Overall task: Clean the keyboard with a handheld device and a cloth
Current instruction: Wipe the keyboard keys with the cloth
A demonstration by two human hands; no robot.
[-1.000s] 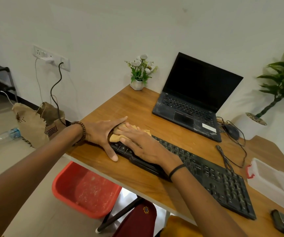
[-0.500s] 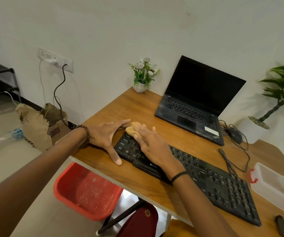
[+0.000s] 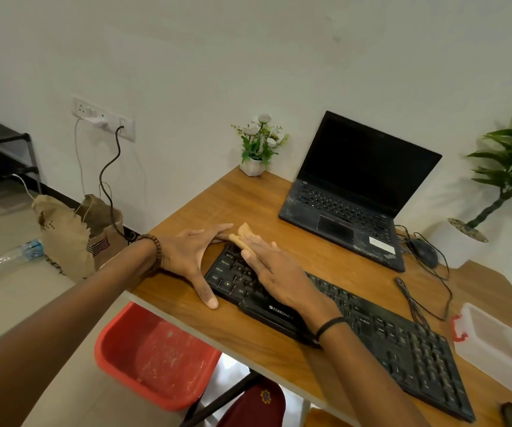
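Note:
A long black keyboard (image 3: 402, 343) lies diagonally across the wooden desk (image 3: 248, 198). My right hand (image 3: 276, 272) rests flat on the keyboard's left end, pressing a tan cloth (image 3: 242, 234) under its fingertips; most of the cloth is hidden beneath the hand. My left hand (image 3: 193, 254) is spread wide, fingers along the keyboard's far left corner and thumb against its near left edge, bracing it. No handheld device shows in view.
An open black laptop (image 3: 353, 192) stands behind the keyboard, with a mouse (image 3: 424, 252) and loose cable to its right. A small flower pot (image 3: 253, 166) sits at the back, a clear plastic box (image 3: 501, 346) at the right edge. A red bin (image 3: 153, 355) is under the desk.
My right hand slid the cloth from the near left keys toward the keyboard's far left corner, uncovering the keys near the left edge. The left hand stayed braced at the end.

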